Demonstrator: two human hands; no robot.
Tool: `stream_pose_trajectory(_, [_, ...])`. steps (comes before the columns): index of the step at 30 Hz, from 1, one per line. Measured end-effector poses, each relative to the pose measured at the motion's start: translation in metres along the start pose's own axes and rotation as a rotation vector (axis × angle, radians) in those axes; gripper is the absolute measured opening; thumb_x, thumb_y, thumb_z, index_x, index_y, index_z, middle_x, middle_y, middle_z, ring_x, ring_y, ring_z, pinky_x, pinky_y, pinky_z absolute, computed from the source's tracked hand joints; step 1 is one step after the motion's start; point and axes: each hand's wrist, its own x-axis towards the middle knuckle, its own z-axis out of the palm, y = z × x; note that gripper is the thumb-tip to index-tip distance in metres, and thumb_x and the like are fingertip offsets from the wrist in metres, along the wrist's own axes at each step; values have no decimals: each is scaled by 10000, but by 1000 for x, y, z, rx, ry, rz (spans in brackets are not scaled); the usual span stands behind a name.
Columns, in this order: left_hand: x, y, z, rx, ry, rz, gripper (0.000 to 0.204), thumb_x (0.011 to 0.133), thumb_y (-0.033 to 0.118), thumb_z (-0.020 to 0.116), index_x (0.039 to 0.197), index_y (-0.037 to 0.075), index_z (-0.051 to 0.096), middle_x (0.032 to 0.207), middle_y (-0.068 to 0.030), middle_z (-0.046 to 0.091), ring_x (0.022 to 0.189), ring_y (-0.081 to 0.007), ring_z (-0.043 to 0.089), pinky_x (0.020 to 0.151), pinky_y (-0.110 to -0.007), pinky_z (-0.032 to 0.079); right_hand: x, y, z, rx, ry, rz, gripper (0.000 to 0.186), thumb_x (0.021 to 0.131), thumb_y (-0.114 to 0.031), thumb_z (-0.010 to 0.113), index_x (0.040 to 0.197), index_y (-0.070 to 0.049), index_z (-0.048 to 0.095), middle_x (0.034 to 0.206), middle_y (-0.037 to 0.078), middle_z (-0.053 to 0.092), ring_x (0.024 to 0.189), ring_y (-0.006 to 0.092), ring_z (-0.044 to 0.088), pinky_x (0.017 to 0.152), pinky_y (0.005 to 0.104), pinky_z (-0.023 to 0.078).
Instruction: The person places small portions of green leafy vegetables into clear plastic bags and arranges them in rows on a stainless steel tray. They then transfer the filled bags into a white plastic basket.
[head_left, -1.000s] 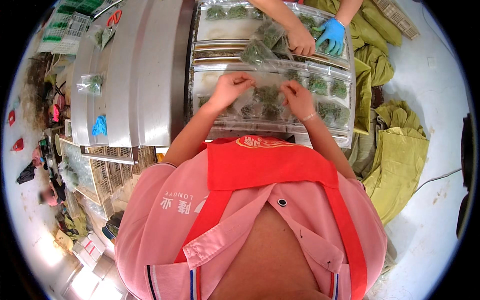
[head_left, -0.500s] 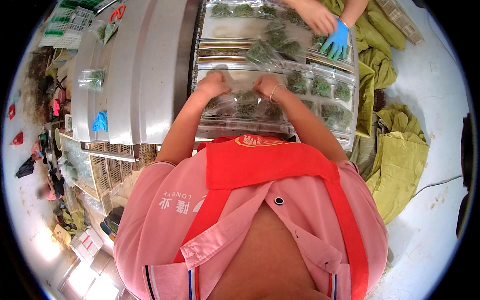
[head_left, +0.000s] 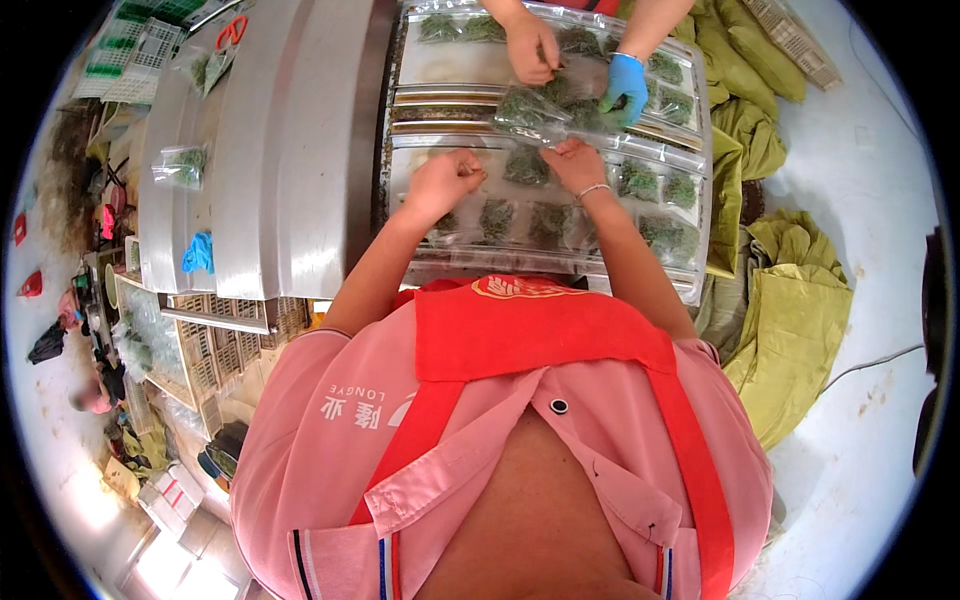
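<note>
Right grip (head_left: 578, 167) nearly closed, thumb against fingers, on the upper right edge of a clear bag of greens (head_left: 525, 166); the bag sits just left of those fingertips. Left grip (head_left: 443, 185) on the bag's other side, apart from its greens, fingertips gathered; cannot tell whether any plastic is between them. Holding the edge rather than the bulk probably spares the greens and keeps the film straight. Nearer me than both grips, a row of filled bags (head_left: 549, 222) runs along the white bed (head_left: 405, 160); two more filled bags (head_left: 638, 180) lie right of my right grip. Set side by side, likely so each rests flat. Just beyond the right grip, a heap of bags (head_left: 525, 112) overlaps the metal divider (head_left: 440, 96), seemingly within reach from both sides. Past it, a co-worker's bare hand (head_left: 530, 50) and blue-gloved hand (head_left: 625, 88) are at that heap.
</note>
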Motion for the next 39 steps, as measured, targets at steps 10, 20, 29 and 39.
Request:
stream_pose_trajectory(10, [-1,18,9,289,522,345,249,750,279,664,951,138,629,867,-90,655,701,-288,623,596,-357,485,-9,-106,7,748,-296,276,195,831,-179,597,829,16,584,639,74,600,419,137,526,375,278,415])
stream_pose_trajectory(20, [-16,-32,-3,-477,312,241,127,814,130,640,861,25,587,756,-43,662,669,-52,571,602,-221,455,-55,-73,-2,849,-221,196,212,834,-131,598,1012,-15,588,839,66,634,577,122,597,517,247,503])
stream_pose_trajectory(29, [-18,-21,-4,-752,48,304,87,852,42,576,918,-12,560,887,-60,650,832,-87,589,754,-213,450,-37,-63,-2,855,-398,262,246,845,-146,595,1039,4,570,811,41,617,641,134,608,588,253,505])
stream_pose_trajectory(39, [19,-43,-6,-379,283,92,140,752,191,658,821,69,665,758,-47,672,726,-100,629,641,-251,469,-18,-52,28,261,-259,144,165,815,-165,593,917,-35,596,727,151,634,591,256,616,583,340,499])
